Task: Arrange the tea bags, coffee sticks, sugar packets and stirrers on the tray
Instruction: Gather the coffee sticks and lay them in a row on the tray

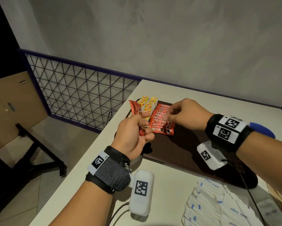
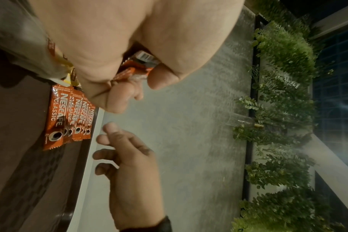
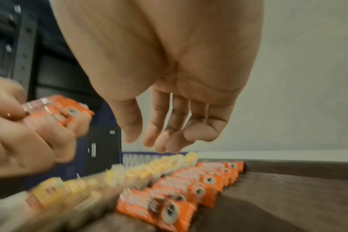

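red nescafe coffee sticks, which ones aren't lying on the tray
The few red Nescafe coffee sticks gripped in the left hand: they are held up above the dark brown tray, while the others lie on it in an overlapping row.

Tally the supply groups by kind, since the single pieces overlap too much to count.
Coffee sticks: 2 groups, a coffee stick row on the tray and a coffee stick bundle held in the left hand.
Tea bags: 1 row beside the coffee stick row.
Sugar packets: 1 pile on the table.
Total: 4 groups.
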Motion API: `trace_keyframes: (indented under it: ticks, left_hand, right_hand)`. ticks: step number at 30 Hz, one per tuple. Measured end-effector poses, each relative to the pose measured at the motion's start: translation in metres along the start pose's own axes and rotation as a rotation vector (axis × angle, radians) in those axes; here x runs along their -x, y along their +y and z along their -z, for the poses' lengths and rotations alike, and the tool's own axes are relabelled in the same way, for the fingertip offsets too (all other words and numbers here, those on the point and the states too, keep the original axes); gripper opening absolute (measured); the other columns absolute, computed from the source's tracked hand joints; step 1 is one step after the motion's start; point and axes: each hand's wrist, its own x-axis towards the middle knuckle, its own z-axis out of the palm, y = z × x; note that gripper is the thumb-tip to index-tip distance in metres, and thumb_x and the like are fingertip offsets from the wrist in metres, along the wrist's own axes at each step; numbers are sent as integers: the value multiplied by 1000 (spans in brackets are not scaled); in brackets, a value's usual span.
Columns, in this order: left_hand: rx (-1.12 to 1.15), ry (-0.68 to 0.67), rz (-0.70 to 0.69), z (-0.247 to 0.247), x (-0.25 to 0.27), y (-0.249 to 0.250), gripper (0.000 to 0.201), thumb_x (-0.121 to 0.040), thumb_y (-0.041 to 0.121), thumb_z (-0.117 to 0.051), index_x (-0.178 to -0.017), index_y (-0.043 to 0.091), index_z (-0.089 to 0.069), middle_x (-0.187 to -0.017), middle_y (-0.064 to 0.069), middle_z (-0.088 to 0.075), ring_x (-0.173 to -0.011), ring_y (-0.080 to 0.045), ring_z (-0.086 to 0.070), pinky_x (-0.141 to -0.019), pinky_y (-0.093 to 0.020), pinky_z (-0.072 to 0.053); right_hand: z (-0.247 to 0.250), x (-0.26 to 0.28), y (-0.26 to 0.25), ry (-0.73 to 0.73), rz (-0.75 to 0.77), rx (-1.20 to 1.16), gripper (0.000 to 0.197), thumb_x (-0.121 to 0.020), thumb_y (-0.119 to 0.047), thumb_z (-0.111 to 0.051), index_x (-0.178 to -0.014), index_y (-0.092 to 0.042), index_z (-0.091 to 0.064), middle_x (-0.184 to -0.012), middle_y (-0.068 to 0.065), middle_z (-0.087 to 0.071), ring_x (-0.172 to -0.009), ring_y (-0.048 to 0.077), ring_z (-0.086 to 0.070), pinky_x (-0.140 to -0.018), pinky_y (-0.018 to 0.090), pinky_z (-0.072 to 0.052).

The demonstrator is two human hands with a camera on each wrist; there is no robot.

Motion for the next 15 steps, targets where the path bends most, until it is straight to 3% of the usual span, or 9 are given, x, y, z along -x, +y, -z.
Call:
trace_keyframes:
  ticks: [4,8,12,15]
  left_hand:
    - [-111,-119,-3,-1,4,-2,41,-94,-12,-34,-129,-13,-55,-87,-15,-60,-62,-21,-50,-51,-28,-42]
    - [-316,-321,-16,0,11,-3,24,-103,-2,-47,-125,-2,-58,-105,-22,-75,-66,-22,-65,-60,-27,-53]
    - [-400,-421,-34,-3,14,-7,11,-100,3,-55,-110,1,-58,-99,-28,-73,-57,-19,-59,-53,-22,-47]
    - [-440,-408,-39,-3,13,-9,10,-96,9,-62,-103,4,-57,-89,-22,-72,-52,-13,-49,-48,-19,-39]
  right_hand:
    - [20,44,-18,86,81,-342,4,-93,-25,-76,-94,-21,-77,-78,-9,-73,-62,-3,-64,-58,14,-48]
    - [25,87,-14,187,70,-600,10,-93,-17,-75,-102,-17,-77,-86,8,-74,-66,12,-64,-56,22,-53]
    - [18,108,-1,247,45,-751,28,-92,-14,-74,-118,-22,-71,-100,15,-72,-74,24,-69,-68,36,-61]
    - [19,116,3,263,29,-828,30,-92,-3,-72,-118,-15,-71,-99,19,-72,-75,23,-71,-67,31,-63]
